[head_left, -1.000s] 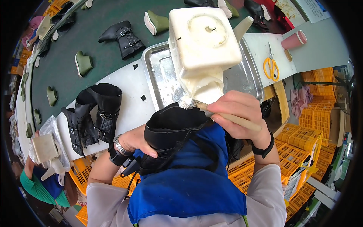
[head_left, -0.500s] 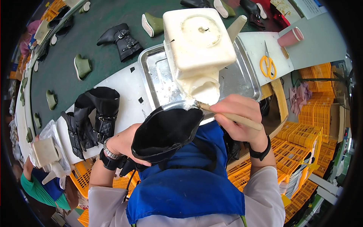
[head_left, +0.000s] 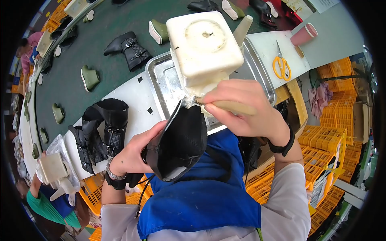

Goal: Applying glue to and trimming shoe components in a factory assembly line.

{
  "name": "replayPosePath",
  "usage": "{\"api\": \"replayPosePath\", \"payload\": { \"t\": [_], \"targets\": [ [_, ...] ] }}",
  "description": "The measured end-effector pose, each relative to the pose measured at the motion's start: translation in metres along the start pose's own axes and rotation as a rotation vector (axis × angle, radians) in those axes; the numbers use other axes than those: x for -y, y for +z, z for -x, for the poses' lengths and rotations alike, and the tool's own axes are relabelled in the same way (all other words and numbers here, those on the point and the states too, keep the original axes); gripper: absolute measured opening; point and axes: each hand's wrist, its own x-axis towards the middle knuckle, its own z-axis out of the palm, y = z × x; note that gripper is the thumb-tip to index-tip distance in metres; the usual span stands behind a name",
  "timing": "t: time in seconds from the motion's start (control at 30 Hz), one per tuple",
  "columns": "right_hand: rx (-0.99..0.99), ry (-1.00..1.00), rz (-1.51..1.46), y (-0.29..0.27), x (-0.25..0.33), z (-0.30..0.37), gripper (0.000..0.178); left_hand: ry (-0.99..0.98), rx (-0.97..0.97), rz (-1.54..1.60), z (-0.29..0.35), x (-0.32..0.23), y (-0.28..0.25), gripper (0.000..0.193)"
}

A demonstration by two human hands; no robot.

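My left hand (head_left: pixel 136 152) grips a black boot (head_left: pixel 183 144) by its shaft, with the wide opening facing up in front of my blue apron. In my right hand (head_left: pixel 241 106) is a wooden-handled brush (head_left: pixel 231 107), held between thumb and fingers. Its white bristles (head_left: pixel 187 102) touch the far rim of the boot's opening. Just beyond stands a cream plastic container (head_left: pixel 204 44) with a side spout, in a metal tray (head_left: pixel 263 76). The boot's foot is hidden below.
Black buckled boots (head_left: pixel 106 128) stand on the white table at left. Beyond, a green surface (head_left: pixel 108 76) carries green and black boots. Scissors with orange handles (head_left: pixel 282 66) and a pink cup (head_left: pixel 304 34) lie at right. Orange crates (head_left: pixel 321 160) are stacked beside me. Another person's green sleeve (head_left: pixel 48 207) shows lower left.
The boot has turned and its opening looks narrower. The brush has moved left along with my right hand, staying at the rim. My left hand has shifted its hold on the shaft.
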Motion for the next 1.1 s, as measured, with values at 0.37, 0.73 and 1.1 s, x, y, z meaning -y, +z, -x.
{"api": "replayPosePath", "payload": {
  "t": [0.37,0.73,1.1],
  "targets": [
    [-0.003,0.138,-0.103,0.002,-0.007,-0.016,0.014,0.278,-0.263,-0.646,-0.005,-0.004,0.019,0.075],
    [-0.251,0.446,-0.345,0.008,0.008,0.009,0.012,0.223,-0.348,-0.663,-0.001,-0.004,0.022,0.079],
    [-0.298,0.270,-0.198,0.027,-0.001,-0.001,0.009,0.160,-0.255,-0.535,0.003,-0.003,0.024,0.082]
  ]
}}
